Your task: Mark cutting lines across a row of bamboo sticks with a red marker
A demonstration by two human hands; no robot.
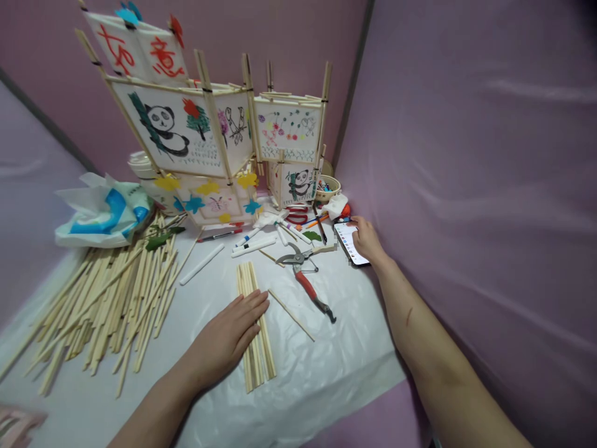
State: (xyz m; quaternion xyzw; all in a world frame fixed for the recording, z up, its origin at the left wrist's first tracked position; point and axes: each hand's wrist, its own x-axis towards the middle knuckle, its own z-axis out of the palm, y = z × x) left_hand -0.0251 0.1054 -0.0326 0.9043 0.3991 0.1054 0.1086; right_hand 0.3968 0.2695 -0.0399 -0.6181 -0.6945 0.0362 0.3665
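Note:
My left hand (236, 326) lies flat on a row of pale wooden sticks (255, 367), its fingers stretched out across them. A single thin stick (291, 315) rests just right of these. My right hand (367, 241) is at the right side of a smartphone (347, 244) with a lit screen; thumb and forefinger reach over its upper part, and the other fingers are hidden. Between the hands lie pruning shears (305, 283) with red and black handles, their blades apart.
A big pile of loose sticks (107, 305) spreads at left beside a plastic tissue pack (105, 214). Decorated stick-and-paper lanterns (172, 130) stand at the back. White markers (254, 247), a red pen (219, 236), red-handled scissors (297, 215) and a small basket (328, 186) sit before them. A purple curtain hangs close on the right.

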